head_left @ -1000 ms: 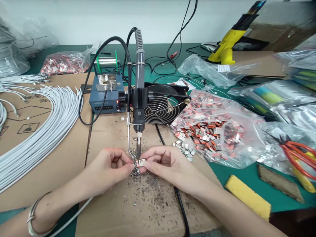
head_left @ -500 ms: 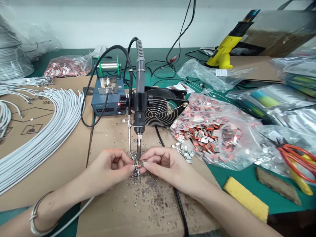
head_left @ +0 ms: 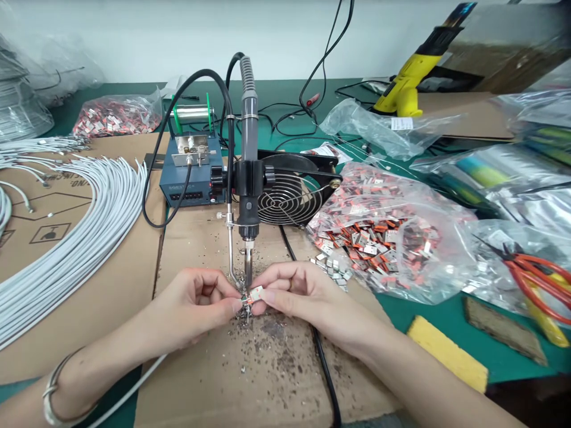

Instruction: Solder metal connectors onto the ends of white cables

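Observation:
My left hand (head_left: 203, 306) pinches the end of a white cable (head_left: 134, 387), which trails down to the lower left; the wire ends at its fingertips are too small to make out. Between thumb and fingers of my right hand (head_left: 307, 300) is a USB connector (head_left: 256, 293) with a metal shell and a bit of orange. Both sets of fingertips meet just below the tip of a soldering iron (head_left: 250, 205), held upright in a stand. A thin metal solder feed tube (head_left: 230, 244) ends beside that tip. Whether the tip touches the wires I cannot tell.
White cables (head_left: 84, 238) lie fanned at left. Behind stand a blue solder feeder (head_left: 191, 175), a solder spool (head_left: 191, 113) and a fan (head_left: 289, 199). At right are a bag of connectors (head_left: 379, 238), red-handled pliers (head_left: 535, 279), a yellow sponge (head_left: 448, 353) and a yellow heat gun (head_left: 405, 89).
The USB connector has turned in my right fingers, so its flat metal face now shows. Both hands stay pinched under the iron. The whole view has shifted slightly.

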Demonstrator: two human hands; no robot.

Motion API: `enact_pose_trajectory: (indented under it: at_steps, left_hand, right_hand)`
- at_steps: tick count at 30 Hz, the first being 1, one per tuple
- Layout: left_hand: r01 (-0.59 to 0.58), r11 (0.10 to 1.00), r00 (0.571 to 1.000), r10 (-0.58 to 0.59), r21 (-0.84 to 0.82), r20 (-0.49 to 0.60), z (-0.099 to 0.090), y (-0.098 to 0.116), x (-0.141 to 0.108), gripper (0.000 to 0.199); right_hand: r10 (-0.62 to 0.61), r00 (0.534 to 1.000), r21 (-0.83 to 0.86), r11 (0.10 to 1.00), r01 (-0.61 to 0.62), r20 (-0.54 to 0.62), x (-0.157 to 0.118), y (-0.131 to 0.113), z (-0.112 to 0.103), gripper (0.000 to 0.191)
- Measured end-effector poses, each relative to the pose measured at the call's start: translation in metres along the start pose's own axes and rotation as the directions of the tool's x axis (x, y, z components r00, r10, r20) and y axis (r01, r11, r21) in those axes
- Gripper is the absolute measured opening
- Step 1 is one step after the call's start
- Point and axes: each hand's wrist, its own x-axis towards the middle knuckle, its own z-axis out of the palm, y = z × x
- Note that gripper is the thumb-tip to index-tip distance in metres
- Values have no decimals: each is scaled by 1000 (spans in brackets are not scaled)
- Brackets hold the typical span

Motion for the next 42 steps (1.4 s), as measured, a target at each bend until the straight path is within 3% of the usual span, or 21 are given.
enact_pose_trajectory:
  at_steps: [9,18,26,42]
  left_hand:
    - [12,985,997,2,170,-80,3,3,0,21]
    - [-94,961,987,124,260,-101,0,-5,2,24]
    - [-115,961,987,139,251,-81,-3,-6,-3,31]
    - [-106,910,969,185,401,-164,-2,-12,-6,33]
  right_hand:
    - [-51,998,-142,989,44,-40,1,2,3,25]
    - [-81,995,-223,973,67,-52,3,5,3,25]
    - [-68,998,-243,968,64,-8,1,6,3,24]
    - [-50,998,-204,978,45,-23,2,4,3,29]
